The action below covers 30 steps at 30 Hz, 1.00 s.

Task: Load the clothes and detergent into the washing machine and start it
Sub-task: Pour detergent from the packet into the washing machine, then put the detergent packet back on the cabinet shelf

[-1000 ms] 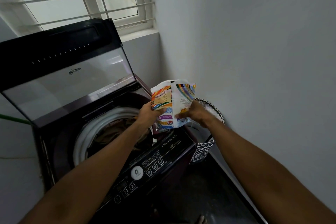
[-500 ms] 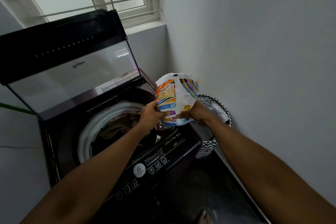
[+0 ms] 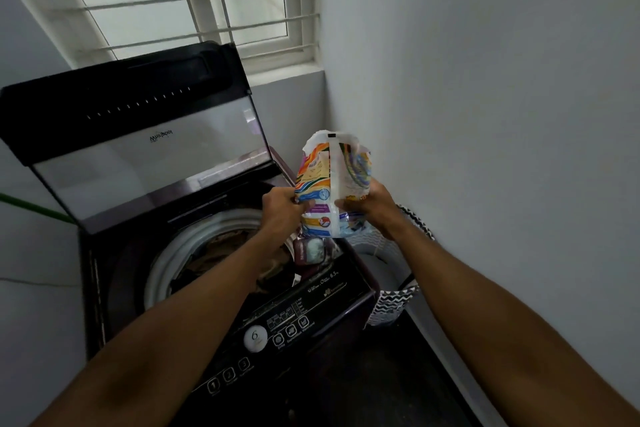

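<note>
A dark top-loading washing machine (image 3: 114, 288) stands before me with its glass lid (image 3: 145, 156) raised. Brown and dark clothes (image 3: 221, 256) lie in the white-rimmed drum. I hold a colourful detergent packet (image 3: 332, 180) upright above the machine's right side. My left hand (image 3: 280, 211) grips its left edge and my right hand (image 3: 375, 208) grips its right lower part. The packet's top looks torn open. Just below the packet, a small open detergent compartment (image 3: 311, 251) with whitish powder shows in the machine's top.
A control panel (image 3: 277, 333) with a round dial and buttons runs along the machine's front. A black-and-white patterned laundry basket (image 3: 394, 302) stands between the machine and the right wall. A barred window (image 3: 194, 0) is behind. A green hose (image 3: 31, 206) runs at left.
Both hands have lifted the packet slightly and turned it more upright. The detergent compartment under it has come into view.
</note>
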Motion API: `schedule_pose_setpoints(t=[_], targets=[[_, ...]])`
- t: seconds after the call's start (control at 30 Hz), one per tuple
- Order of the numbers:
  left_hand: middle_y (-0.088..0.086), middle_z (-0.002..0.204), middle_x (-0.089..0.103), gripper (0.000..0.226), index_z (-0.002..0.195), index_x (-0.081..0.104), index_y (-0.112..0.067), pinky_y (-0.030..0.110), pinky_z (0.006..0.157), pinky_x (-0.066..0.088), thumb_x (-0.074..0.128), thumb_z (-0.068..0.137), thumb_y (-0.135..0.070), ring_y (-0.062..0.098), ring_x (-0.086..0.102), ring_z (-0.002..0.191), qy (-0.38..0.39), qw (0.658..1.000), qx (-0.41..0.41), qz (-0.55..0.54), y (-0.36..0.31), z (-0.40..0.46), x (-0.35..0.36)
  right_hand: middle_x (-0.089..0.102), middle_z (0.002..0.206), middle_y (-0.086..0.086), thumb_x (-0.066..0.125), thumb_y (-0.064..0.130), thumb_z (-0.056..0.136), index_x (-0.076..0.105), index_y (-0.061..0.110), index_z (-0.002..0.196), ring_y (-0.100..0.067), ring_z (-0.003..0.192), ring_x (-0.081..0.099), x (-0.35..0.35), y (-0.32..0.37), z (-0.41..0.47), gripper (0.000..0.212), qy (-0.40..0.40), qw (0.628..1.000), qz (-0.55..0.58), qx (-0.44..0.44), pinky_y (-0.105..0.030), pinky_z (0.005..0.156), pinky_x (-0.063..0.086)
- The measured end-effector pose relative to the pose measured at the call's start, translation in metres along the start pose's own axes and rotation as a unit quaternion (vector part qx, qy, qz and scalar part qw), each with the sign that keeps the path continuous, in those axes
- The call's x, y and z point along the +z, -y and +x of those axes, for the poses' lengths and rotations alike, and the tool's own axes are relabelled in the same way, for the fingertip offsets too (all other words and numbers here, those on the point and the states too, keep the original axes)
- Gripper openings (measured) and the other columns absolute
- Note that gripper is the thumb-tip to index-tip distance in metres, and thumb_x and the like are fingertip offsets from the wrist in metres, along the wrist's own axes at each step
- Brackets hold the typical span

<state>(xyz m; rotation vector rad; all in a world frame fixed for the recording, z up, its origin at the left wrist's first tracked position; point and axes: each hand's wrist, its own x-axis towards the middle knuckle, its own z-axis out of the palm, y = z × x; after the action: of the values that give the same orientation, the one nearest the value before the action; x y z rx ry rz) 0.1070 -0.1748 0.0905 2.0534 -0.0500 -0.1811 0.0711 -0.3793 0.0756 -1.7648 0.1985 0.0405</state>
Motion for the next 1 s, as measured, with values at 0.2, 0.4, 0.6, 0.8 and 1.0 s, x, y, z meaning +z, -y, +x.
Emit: schedule_pose_setpoints(t=[0.2, 0.4, 0.6, 0.8, 1.0], targets=[[0.002, 0.096, 0.077, 0.026, 0.104, 0.074, -0.009, 0.034, 0.064, 0.063, 0.08, 0.082, -0.022, 0.01, 0.074, 0.073, -0.032, 0.998, 0.062, -0.003, -0.055, 0.009, -0.023, 0.073, 0.115, -0.001, 0.084, 0.004, 0.073, 0.059, 0.013, 0.127, -0.017, 0.103, 0.071, -0.015, 0.05, -0.013, 0.059, 0.118, 0.992, 0.007, -0.042, -0.028, 0.079, 0.059], [-0.001, 0.098, 0.074, 0.02, 0.104, 0.068, -0.014, 0.037, 0.066, 0.063, 0.075, 0.087, -0.021, 0.011, 0.073, 0.079, -0.12, 0.985, 0.119, -0.035, -0.105, 0.014, -0.061, 0.076, 0.102, 0.003, 0.089, 0.01, 0.068, 0.067, 0.017, 0.111, -0.008, 0.089, 0.073, -0.011, 0.116, -0.006, 0.048, 0.046, 0.993, 0.045, -0.095, -0.019, 0.066, 0.056], [0.001, 0.112, 0.07, 0.05, 0.13, 0.053, -0.017, 0.042, 0.067, 0.063, 0.075, 0.085, -0.01, 0.014, 0.073, 0.09, -0.173, 0.967, 0.175, -0.066, -0.15, 0.014, -0.12, 0.077, 0.096, 0.0, 0.085, 0.005, 0.071, 0.069, 0.017, 0.1, -0.018, 0.085, 0.075, 0.015, 0.189, 0.01, 0.035, 0.054, 0.979, 0.126, -0.152, -0.027, 0.064, 0.059], [-0.008, 0.126, 0.054, 0.073, 0.141, 0.042, -0.021, 0.012, 0.06, 0.054, 0.08, 0.08, -0.008, 0.001, 0.063, 0.093, -0.3, 0.92, 0.25, -0.038, -0.181, -0.004, -0.195, 0.075, 0.094, 0.003, 0.085, 0.012, 0.073, 0.066, 0.021, 0.096, -0.017, 0.085, 0.075, 0.072, 0.269, 0.028, 0.031, 0.06, 0.961, 0.153, -0.223, -0.029, 0.066, 0.06], [0.002, 0.124, 0.051, 0.048, 0.119, 0.059, -0.017, 0.0, 0.073, 0.046, 0.083, 0.078, -0.018, 0.002, 0.057, 0.102, -0.393, 0.875, 0.27, 0.084, -0.2, -0.023, -0.273, 0.075, 0.098, 0.005, 0.088, 0.027, 0.071, 0.066, 0.025, 0.096, -0.014, 0.086, 0.074, 0.134, 0.343, 0.034, 0.033, 0.078, 0.942, 0.148, -0.29, -0.036, 0.078, 0.062]])
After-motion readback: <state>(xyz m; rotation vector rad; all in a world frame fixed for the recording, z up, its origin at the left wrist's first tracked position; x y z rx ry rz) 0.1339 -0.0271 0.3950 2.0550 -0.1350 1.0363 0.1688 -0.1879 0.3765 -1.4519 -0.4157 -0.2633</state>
